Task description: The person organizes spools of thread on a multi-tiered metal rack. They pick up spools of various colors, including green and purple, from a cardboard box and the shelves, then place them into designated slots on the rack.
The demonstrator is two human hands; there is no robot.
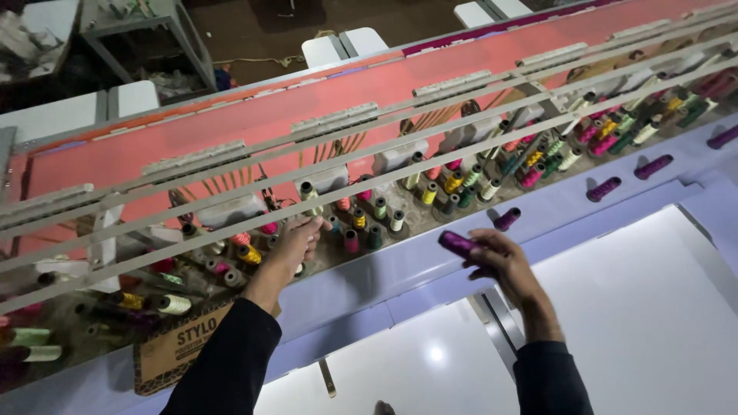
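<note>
pink fabric (231,131) stretched behind | cardboard box (173,350) lower left | white tables (131,98) beyond

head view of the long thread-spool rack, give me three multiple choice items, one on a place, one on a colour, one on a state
1. Where is the left hand?
A. in among the upright thread spools on the rack
B. flat on the white panel
C. on the pink cloth

2. What colour is the thread spool in the right hand?
A. yellow
B. magenta purple
C. white

3. How do the loose purple spools on the lilac ledge lie?
A. stacked in a pile
B. hanging from rods
C. on their sides, spaced apart

Answers:
1 A, its fingers reach between the standing spools under the grey rods.
2 B, the held magenta purple spool sticks out of the fist.
3 C, each rests singly along the ledge.
</note>
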